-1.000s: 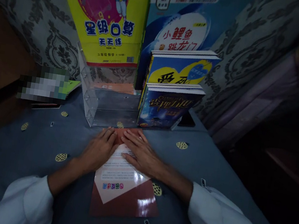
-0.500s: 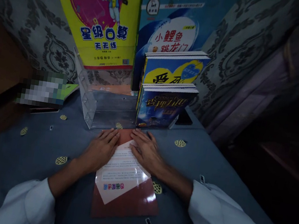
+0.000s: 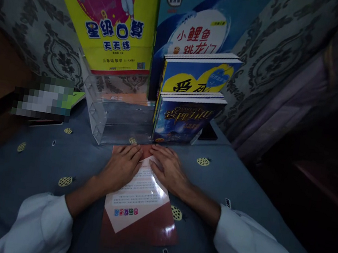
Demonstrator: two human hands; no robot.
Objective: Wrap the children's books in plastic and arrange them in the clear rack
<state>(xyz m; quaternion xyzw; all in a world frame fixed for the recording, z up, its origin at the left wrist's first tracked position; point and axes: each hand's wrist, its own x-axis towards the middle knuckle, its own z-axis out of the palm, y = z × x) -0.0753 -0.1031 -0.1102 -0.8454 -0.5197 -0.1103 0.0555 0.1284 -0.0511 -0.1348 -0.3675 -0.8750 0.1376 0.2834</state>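
A glossy reddish-brown book (image 3: 146, 230) with a pale printed panel lies flat on the cloth, its text upside down to me. My left hand (image 3: 123, 166) rests palm down on its far left part, fingers stretched out. Across from it, my right hand (image 3: 170, 170) lies flat on the far right part, fingers extended and thumb toward the middle. The fingertips of both hands are close together near the book's far edge, just in front of a clear acrylic book stand (image 3: 117, 129). Neither hand grips anything.
On the stand are a yellow workbook (image 3: 115, 58), a blue-green book (image 3: 201, 24), a blue-and-yellow book (image 3: 180, 72) and a dark blue book (image 3: 186, 118). A dark flat object (image 3: 209, 133) lies behind at right. A partly blurred-out booklet (image 3: 75, 101) sits at left on the patterned tablecloth (image 3: 36, 174).
My left hand has slid right over the book, closer to my right hand, which has barely moved. The camera view has shifted slightly.
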